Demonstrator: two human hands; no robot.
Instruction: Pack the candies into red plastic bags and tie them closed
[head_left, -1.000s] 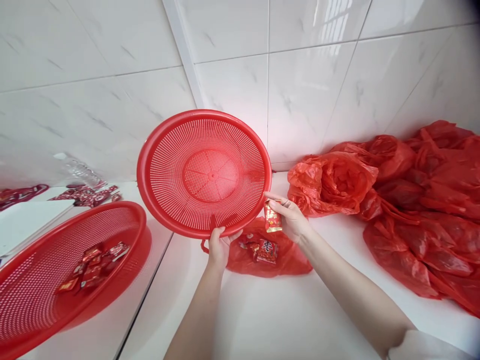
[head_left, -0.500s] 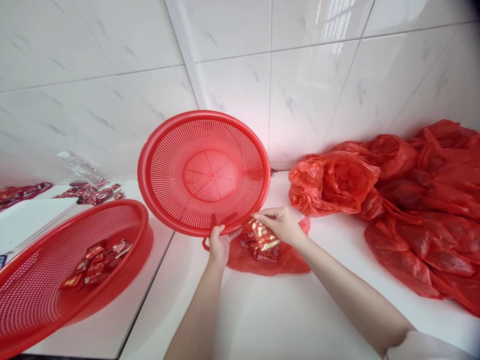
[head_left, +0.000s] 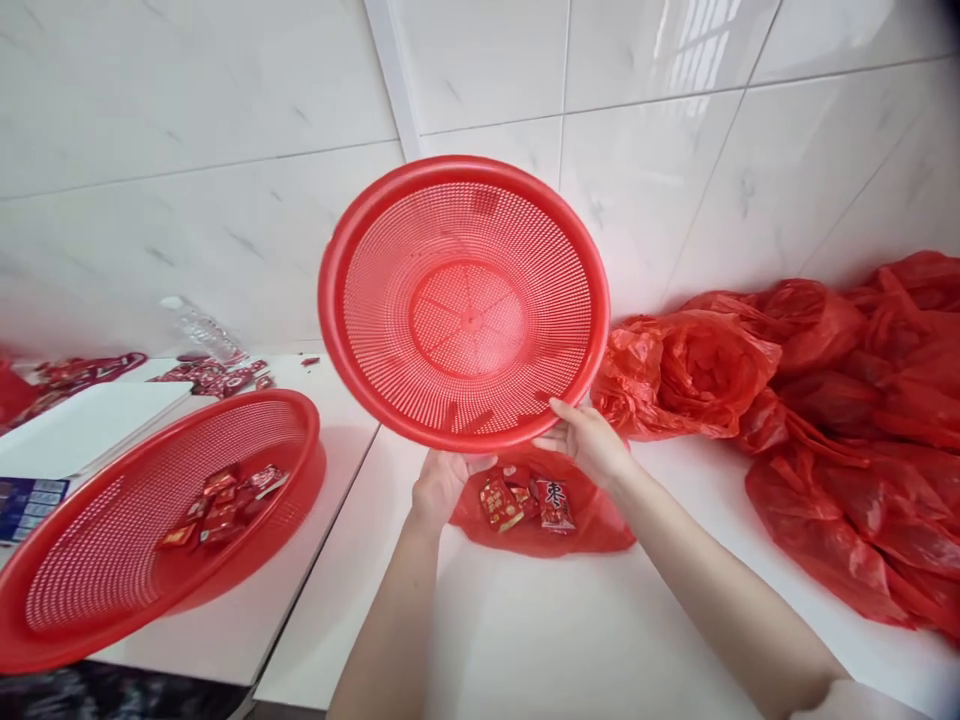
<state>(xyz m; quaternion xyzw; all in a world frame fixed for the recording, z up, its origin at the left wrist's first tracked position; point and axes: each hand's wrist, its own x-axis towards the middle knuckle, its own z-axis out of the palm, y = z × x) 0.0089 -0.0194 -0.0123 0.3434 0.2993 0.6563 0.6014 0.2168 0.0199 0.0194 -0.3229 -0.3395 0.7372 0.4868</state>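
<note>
A round red plastic colander (head_left: 471, 318) is tilted up, its empty inside facing me. My left hand (head_left: 439, 488) grips its lower rim from beneath, the fingers partly hidden behind the rim. At the lower right of the rim, my right hand (head_left: 592, 440) holds on too, thumb in front and fingers behind. Below the colander an open red plastic bag (head_left: 585, 535) lies on the white table. Several small snack packets lie in it, among them a red and gold packet (head_left: 499, 505) and a red packet with dark lettering (head_left: 555, 503).
To the left stands a larger red colander (head_left: 90, 540) with several red packets (head_left: 221, 505) inside. Behind it are a clear plastic bottle (head_left: 202, 330), more packets (head_left: 217, 378) and a white box (head_left: 97, 425). Filled red bags (head_left: 840, 450) crowd the right side against the tiled wall.
The colander has risen and shifted right. My right hand has let go of the gold and red packet, which now lies in the bag, and has taken hold of the rim.
</note>
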